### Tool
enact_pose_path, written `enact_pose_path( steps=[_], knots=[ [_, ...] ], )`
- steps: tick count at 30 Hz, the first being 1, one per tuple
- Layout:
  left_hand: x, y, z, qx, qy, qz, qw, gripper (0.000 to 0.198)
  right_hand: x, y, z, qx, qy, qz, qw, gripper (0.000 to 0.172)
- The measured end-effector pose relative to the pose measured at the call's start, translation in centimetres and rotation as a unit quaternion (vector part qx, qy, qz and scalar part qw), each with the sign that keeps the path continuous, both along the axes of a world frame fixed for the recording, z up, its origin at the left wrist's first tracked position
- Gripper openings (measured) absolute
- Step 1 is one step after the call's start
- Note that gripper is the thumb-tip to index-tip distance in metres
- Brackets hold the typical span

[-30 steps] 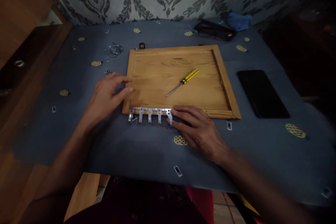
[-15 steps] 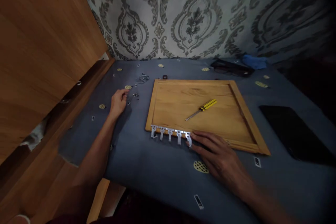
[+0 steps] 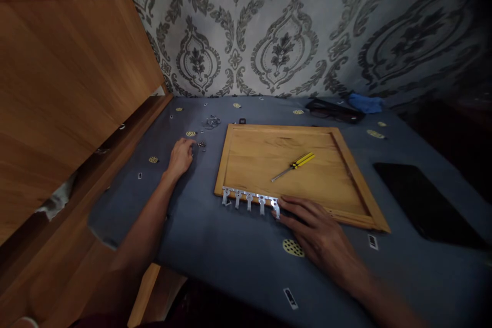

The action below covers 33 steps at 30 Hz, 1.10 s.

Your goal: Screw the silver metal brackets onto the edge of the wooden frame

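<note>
A wooden board (image 3: 265, 151) with a raised frame lies flat on the cloth. Along its near edge rests a silvery metal hook rail (image 3: 249, 198), its several hooks hanging over the side. My right hand (image 3: 323, 233) grips the rail's right end, fingers on the board's edge. A yellow-and-black screwdriver (image 3: 303, 160) lies on the panel, its tip toward the lower left. Left of the board, my left hand (image 3: 181, 157) has its index finger stretched out at a small pile of screws (image 3: 201, 144); nothing shows in its fingers, though the thumb side is partly hidden.
Behind the screws lies a small clear tangle, perhaps a plastic bag (image 3: 212, 122). A black flat slab (image 3: 426, 205) is on the right. Dark glasses (image 3: 334, 111) and a blue cloth (image 3: 366, 103) sit at the back. A wooden cabinet (image 3: 77, 72) borders the left.
My left hand has moved slightly right, its fingertip now at the screws. The view has tilted up a little. My right hand stays on the hook rail.
</note>
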<state>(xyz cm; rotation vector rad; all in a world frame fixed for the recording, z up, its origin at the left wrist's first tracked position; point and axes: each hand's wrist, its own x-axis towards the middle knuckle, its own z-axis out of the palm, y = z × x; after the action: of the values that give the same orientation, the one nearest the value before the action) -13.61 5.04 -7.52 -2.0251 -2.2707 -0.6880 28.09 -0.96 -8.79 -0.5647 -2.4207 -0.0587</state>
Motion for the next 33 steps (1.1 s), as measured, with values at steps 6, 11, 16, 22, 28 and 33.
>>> enact_pose_path(
  steps=[6,11,16,22,28,33],
  knots=[
    [0.4,-0.2,0.2,-0.012,0.022,-0.004,1.0,0.041,-0.1,0.0,0.3,0.007,-0.003,-0.001,1.0,0.026],
    [0.2,-0.2,0.5,-0.009,0.027,0.008,1.0,0.035,0.0,0.0,0.3,0.009,-0.003,0.002,1.0,0.027],
    [0.2,-0.2,0.4,-0.015,0.034,0.006,0.999,0.035,-0.1,0.0,0.1,0.015,-0.012,-0.005,1.0,0.027],
    [0.5,-0.6,0.8,-0.022,0.045,0.003,0.999,0.031,-0.3,-0.2,0.4,0.016,-0.006,-0.004,1.0,0.026],
    [1.0,-0.7,1.2,-0.022,0.044,0.012,0.999,0.024,-0.2,-0.2,0.4,0.015,-0.008,-0.001,1.0,0.024],
    [1.6,-0.5,1.2,-0.014,0.034,0.029,0.999,0.017,-0.2,-0.2,0.3,0.008,-0.011,-0.002,1.0,0.026]
  ],
)
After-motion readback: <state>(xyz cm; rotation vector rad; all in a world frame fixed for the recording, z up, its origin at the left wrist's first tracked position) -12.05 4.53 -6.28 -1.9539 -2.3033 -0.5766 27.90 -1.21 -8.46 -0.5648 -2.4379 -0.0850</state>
